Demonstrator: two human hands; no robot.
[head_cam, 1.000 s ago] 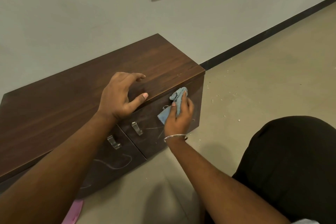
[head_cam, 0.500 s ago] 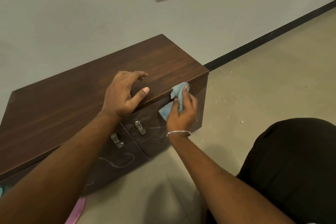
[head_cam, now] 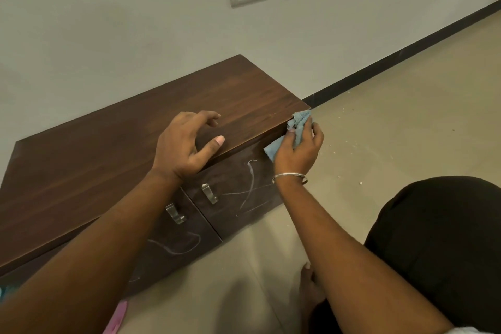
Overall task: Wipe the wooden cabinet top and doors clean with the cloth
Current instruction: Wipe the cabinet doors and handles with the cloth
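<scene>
The right hand fingers pinch the cloth against the cabinet door's upper right corner. The left hand, fingers spread empty, braces the top, probably steadying the cabinet.

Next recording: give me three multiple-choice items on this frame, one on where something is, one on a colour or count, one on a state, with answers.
1. Where is the cloth?
A. At the upper right corner of the cabinet front
B. Lying on the floor
C. Spread across the cabinet top

2. How many metal handles show on the doors?
A. One
B. Two
C. Four

3. What state is the right door in?
A. Wiped spotless
B. Swung open
C. Shut, with white scribble marks

Answers: 1 A, the right hand presses it there. 2 B, one per door. 3 C, pale lines cross its closed face.
</scene>
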